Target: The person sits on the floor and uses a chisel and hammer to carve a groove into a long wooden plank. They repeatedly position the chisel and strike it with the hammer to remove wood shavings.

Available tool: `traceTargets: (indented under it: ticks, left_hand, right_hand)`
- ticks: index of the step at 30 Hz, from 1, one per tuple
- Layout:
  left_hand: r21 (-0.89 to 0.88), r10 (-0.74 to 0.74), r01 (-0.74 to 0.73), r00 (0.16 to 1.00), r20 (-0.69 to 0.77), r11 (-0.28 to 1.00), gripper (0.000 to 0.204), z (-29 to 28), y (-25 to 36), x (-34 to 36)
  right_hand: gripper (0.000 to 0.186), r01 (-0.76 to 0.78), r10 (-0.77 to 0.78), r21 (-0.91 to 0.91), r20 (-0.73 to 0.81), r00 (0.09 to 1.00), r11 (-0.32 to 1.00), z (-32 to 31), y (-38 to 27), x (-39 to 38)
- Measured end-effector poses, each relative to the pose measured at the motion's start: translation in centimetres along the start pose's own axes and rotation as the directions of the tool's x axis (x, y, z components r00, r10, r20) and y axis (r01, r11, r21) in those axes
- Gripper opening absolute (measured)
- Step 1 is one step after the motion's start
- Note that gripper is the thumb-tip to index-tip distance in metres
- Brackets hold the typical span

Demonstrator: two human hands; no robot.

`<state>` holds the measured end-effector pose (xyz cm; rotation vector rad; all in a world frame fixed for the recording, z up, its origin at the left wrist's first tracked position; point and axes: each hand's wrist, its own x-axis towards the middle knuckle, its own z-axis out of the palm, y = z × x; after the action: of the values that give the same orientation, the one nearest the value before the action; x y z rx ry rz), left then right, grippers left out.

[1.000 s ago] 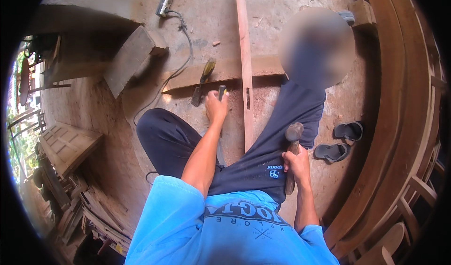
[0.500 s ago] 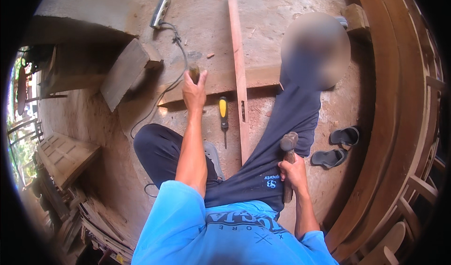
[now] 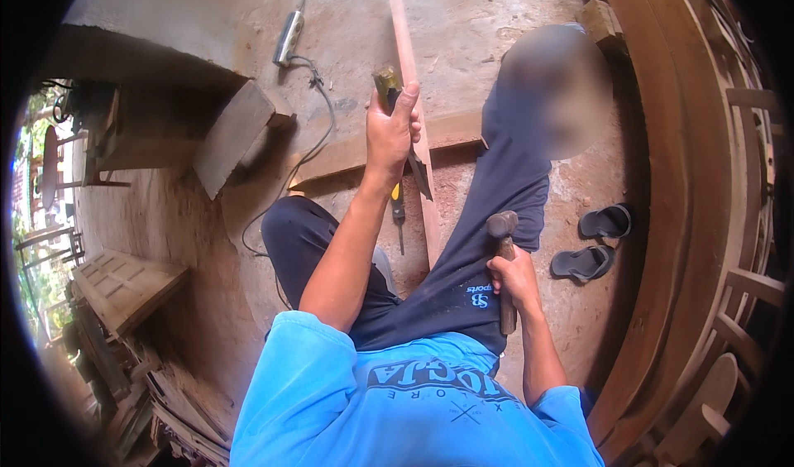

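My left hand (image 3: 392, 140) is closed around the handle of a chisel (image 3: 421, 176). The blade points down toward me, over the long narrow wood strip (image 3: 402, 41); whether its tip touches the wood I cannot tell. My right hand (image 3: 516, 277) grips a hammer (image 3: 502, 224) by its wooden handle, head up, above my thigh. A screwdriver with a yellow and black handle (image 3: 399, 210) lies on the ground beside the strip, its upper part hidden behind my left wrist and the chisel. The strip rests across a wooden beam (image 3: 463, 130).
A power strip (image 3: 288, 37) with a grey cable lies at the upper left, near a slanted wooden block (image 3: 240, 132). Dark sandals (image 3: 583, 262) sit right of my leg. Large timber (image 3: 686, 177) lines the right side. A panelled wooden piece (image 3: 128, 281) stands at left.
My left hand has moved right and slightly up with the chisel, from beside the strip to over it; the blade now shows. The hammer has stayed nearly in place.
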<state>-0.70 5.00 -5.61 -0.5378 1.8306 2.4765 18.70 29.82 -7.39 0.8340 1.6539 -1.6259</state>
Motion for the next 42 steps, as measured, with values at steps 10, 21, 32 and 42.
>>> traceTargets:
  ticks: [10, 21, 32, 42]
  left_hand:
    - [0.010, 0.207, -0.210, 0.969, 0.138, 0.978, 0.026, 0.4, 1.5, -0.9]
    - [0.094, 0.041, -0.063, 0.975, 0.220, 0.994, 0.018, 0.0, -1.5, -2.3]
    - [0.372, -0.075, -0.092, 0.909, 0.411, 0.924, 0.032, 0.0, -1.7, -4.2]
    - [0.455, 0.049, -0.327, 0.851, 0.523, 0.828, 0.023, -0.7, -2.1, -6.5]
  right_hand:
    - [0.012, -0.019, 0.019, 0.028, 0.010, 1.000, 0.999, -0.1, 0.1, 0.1]
    - [0.012, -0.028, 0.028, 0.004, 0.002, 1.000, 1.000, -0.1, -0.1, 0.3]
    - [0.012, 0.157, -0.164, -0.096, -0.068, 0.984, 0.983, 0.6, -4.1, -3.8]
    - [0.016, 0.815, -0.827, -0.155, -0.029, 0.562, 0.559, 2.5, -16.9, -12.0]
